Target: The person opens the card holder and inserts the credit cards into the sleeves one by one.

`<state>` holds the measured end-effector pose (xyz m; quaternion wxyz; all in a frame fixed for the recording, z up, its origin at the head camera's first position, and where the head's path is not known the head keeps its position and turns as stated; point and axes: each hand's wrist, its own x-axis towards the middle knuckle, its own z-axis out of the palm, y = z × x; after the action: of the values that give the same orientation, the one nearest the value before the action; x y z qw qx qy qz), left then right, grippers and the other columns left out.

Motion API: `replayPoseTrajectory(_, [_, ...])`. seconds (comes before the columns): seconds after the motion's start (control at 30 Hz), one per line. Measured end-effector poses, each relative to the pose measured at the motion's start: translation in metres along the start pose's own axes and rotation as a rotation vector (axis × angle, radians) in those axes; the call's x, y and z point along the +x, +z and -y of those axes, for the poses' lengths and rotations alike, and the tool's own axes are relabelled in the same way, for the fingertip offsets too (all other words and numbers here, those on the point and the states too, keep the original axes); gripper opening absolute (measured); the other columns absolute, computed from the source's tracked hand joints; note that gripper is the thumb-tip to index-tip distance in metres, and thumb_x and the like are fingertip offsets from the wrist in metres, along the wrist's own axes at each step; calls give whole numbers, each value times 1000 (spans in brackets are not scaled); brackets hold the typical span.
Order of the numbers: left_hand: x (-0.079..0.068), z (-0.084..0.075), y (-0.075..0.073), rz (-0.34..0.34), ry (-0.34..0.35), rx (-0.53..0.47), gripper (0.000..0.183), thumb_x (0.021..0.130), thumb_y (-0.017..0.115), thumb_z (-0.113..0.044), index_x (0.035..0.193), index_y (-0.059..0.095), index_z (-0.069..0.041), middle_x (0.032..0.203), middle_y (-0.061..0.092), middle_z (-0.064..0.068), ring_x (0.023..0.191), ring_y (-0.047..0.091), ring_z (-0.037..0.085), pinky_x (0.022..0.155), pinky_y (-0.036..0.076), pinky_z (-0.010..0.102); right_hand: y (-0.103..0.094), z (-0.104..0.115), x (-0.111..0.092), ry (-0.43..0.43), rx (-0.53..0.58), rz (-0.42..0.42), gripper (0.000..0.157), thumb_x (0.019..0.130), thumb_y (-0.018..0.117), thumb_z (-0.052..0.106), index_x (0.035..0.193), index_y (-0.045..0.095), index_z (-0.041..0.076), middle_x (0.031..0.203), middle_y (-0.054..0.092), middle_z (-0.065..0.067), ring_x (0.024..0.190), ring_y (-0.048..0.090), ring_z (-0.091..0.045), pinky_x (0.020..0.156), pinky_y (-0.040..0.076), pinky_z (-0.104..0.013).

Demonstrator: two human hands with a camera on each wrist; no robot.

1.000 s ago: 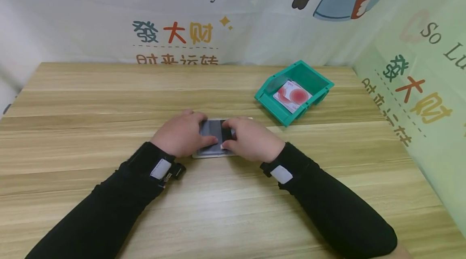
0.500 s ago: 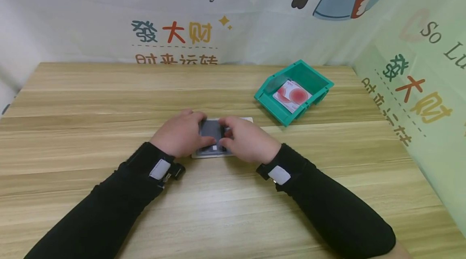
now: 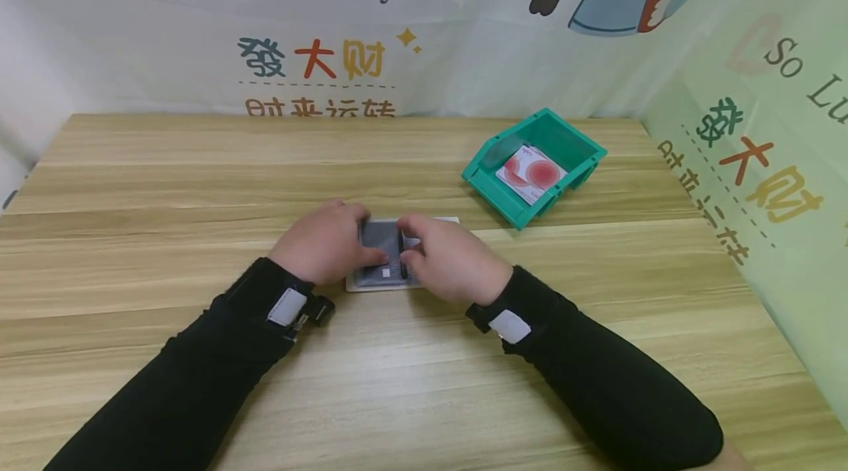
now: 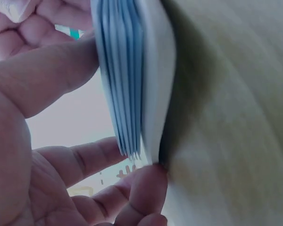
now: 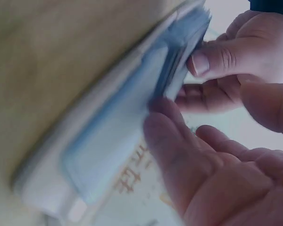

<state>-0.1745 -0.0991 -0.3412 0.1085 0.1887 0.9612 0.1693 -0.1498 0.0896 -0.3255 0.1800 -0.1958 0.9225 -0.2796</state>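
Note:
A card holder (image 3: 380,244) with a stack of thin clear leaves lies open near the table's middle, between both hands. My left hand (image 3: 322,241) grips its left side, thumb pressing on the leaves and fingers at the far edge. In the left wrist view, the leaves (image 4: 120,80) stand edge-on beside the pale cover (image 4: 158,80). My right hand (image 3: 457,256) is over the right half, fingertips touching the inner edge of the leaves. In the right wrist view, its thumb (image 5: 269,108) stays apart from the holder, and a clear pocket (image 5: 115,127) shows below the fingers.
A green plastic bin (image 3: 490,195) stands at the back right, with red-and-white cards (image 3: 530,173) in it. Printed cloth (image 3: 464,51) hangs behind the wooden table (image 3: 199,176) and along its right side.
My right hand has shifted slightly left, and the dark strip beside its fingertips has become narrower. The holder and my left hand have drifted a little left and nearer. The bin stays put.

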Motion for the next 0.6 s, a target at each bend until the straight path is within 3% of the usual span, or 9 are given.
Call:
replayPoseTrajectory(0.13, [0,1,-1,8,-11,-9,69,77,71,-48,125,54,0,98,57,10,82,49,23,64,45,35,0,0,-2,44,-77,6,41,97,51,21,134,45,5,116,61,-6,90,54,-10,81,49,-30])
replayPoseTrajectory(0.43, [1,3,-1,4,-6,-46,68,77,72,-45,124,54,1,97,59,12,81,50,23,65,46,35,4,3,-3,-31,-123,47,42,96,53,22,134,47,6,118,61,-6,92,53,-8,84,47,-31])
replayPoseTrajectory(0.6, [3,5,-1,-1,-33,-136,71,76,75,-40,127,51,2,101,59,12,79,52,23,63,46,34,4,3,-4,-35,-127,55,42,96,53,22,135,47,7,120,60,-6,94,52,-7,86,47,-31])
